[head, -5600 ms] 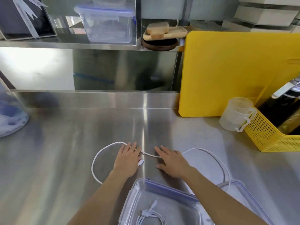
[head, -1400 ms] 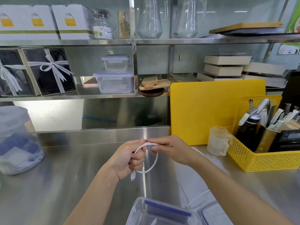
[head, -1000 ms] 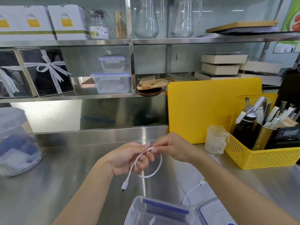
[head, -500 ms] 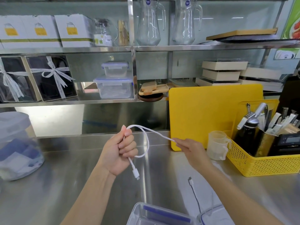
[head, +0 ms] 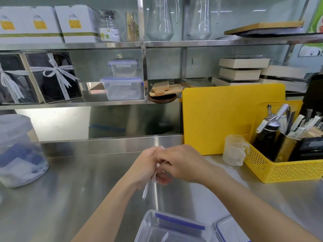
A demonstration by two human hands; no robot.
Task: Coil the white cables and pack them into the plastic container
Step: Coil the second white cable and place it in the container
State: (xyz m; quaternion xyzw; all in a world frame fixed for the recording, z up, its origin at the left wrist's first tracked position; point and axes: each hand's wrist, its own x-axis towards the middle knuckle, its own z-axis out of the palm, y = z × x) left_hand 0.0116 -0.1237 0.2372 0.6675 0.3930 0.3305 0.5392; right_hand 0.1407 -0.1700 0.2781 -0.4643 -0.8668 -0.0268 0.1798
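Steel counter point(head: 78, 189) (container point(head: 174, 227), basket point(head: 283, 170))

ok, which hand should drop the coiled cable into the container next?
Left, probably. The left hand is closed around the white cable, plug dangling, directly above the open plastic container. The right hand only pinches at the coil.

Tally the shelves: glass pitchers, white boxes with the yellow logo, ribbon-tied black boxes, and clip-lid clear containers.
Glass pitchers: 2
White boxes with yellow logo: 3
Ribbon-tied black boxes: 2
Clip-lid clear containers: 2
Total: 9
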